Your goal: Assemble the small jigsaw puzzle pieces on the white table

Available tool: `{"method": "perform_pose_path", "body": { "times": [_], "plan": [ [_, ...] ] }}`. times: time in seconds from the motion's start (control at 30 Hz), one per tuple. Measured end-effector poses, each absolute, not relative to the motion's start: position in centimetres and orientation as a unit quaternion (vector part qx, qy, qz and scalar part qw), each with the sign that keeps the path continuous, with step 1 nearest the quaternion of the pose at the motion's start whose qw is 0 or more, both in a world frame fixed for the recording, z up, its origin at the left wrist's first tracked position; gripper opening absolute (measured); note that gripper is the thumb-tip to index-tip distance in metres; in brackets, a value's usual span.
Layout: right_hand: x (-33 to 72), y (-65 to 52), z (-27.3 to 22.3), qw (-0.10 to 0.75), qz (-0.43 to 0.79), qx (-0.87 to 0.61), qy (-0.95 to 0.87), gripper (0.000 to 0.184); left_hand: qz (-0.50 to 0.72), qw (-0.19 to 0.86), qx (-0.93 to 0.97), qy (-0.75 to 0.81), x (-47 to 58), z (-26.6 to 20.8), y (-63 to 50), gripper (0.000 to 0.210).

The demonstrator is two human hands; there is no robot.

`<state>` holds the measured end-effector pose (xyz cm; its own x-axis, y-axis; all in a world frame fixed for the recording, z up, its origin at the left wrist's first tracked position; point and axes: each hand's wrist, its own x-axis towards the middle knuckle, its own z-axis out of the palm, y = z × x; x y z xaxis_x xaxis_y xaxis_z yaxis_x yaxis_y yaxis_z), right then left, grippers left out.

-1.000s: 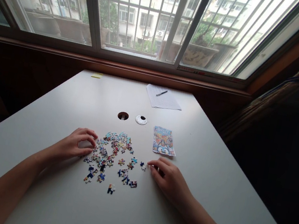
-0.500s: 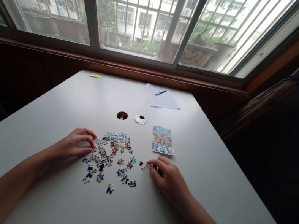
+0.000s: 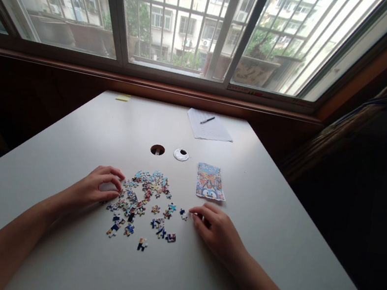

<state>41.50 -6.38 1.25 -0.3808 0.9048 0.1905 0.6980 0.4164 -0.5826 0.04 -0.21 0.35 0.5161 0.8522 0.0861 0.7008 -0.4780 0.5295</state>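
Step in hand, as judged: sorting loose puzzle pieces (image 3: 142,198) heaped at counter (image 3: 276,229) centre. Left hand (image 3: 94,187) rests at the heap's 9 o'clock edge, fingers curled, nothing visibly gripped. Right hand (image 3: 218,229) lies at 3 o'clock, fingertips together beside a stray piece (image 3: 183,213); any hold on one cannot be determined. Reference picture (image 3: 210,181) lies at 1 o'clock. Next move requires pinching a single piece.

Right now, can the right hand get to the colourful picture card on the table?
Probably yes. The right hand rests on the table just below the picture card, with only bare tabletop between them.
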Motion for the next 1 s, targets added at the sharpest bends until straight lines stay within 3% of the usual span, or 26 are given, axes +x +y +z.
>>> {"method": "perform_pose_path", "body": {
  "times": [1.0],
  "plan": [
    [41.41, -6.38, 1.31, 0.246, 0.205, -0.496, -0.807, 0.021, 0.189, 0.22, 0.84, 0.458, 0.78, 0.47, -0.54, 0.026]
  ]
}}
